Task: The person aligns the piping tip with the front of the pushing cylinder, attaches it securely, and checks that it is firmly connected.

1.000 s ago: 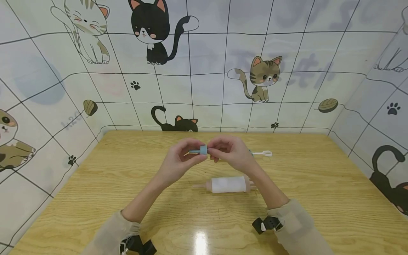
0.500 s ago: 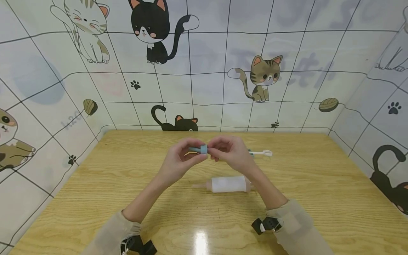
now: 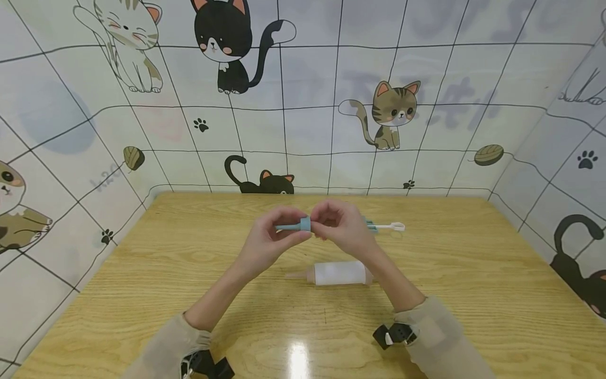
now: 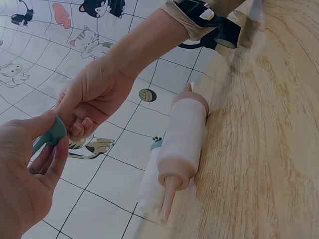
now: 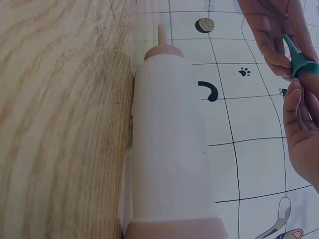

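A teal nozzle cap (image 3: 305, 224) with a long thin spout is held in the air over the table's far half. My left hand (image 3: 272, 238) grips it between thumb and fingers, its spout pointing left. At the cap's wide open end, my right hand (image 3: 343, 227) pinches the rim with thumb and curled fingers. The right wrist view shows both hands meeting at the nozzle cap (image 5: 301, 63). Below them a squeeze bottle (image 3: 340, 273) with a white body and pink ends lies on its side, a pink nozzle pointing left. My right wrist covers its right end.
Behind my right hand lies a teal piece (image 3: 372, 226) with a white loop-ended strip (image 3: 396, 227). The left wrist view shows a second white bottle (image 4: 151, 181) behind the pink-ended one. A wall with printed cats (image 3: 303, 131) borders the wooden table (image 3: 213, 337).
Both hands have shifted slightly right with the nozzle cap, whose spout has swung a little. More of the teal piece shows behind my right hand. The pink-ended bottle has stayed in place.
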The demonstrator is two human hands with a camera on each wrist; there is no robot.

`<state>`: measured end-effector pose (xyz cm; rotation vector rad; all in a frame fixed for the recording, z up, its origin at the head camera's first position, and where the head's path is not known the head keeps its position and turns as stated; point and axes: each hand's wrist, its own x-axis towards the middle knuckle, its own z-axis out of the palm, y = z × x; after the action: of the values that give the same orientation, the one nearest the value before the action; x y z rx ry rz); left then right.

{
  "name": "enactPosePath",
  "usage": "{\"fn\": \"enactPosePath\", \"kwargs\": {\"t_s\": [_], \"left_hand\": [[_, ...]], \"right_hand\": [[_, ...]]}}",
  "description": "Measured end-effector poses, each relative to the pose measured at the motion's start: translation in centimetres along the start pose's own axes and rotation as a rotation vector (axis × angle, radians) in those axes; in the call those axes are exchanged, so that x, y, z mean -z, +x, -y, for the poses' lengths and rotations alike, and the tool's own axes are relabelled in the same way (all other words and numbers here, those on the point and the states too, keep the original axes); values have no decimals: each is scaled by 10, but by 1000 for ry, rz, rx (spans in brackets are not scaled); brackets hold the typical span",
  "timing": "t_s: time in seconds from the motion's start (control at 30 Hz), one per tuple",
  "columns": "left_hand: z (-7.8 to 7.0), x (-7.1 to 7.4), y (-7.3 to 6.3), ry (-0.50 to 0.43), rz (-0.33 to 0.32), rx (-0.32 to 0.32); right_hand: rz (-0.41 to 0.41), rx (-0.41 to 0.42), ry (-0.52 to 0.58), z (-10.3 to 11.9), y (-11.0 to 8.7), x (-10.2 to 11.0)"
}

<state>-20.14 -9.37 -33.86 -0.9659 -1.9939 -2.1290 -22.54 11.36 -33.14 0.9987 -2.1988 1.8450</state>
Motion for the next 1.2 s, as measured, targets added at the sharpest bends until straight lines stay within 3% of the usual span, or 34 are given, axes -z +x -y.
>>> {"fn": "enactPosePath", "kwargs": {"t_s": [0.27, 0.57, 0.93, 1.2], "left_hand": [[1, 2, -2, 22, -9, 19], [2, 3, -2, -31, -10, 32], [2, 4, -1, -26, -39, 37], [4, 7, 0, -17, -52, 43]], "right_hand": [[11, 16, -11, -1, 1, 0], [38, 19, 22, 1, 1, 1], [50, 25, 33, 2, 1, 6], [52, 43, -46, 3, 3, 15]]}}
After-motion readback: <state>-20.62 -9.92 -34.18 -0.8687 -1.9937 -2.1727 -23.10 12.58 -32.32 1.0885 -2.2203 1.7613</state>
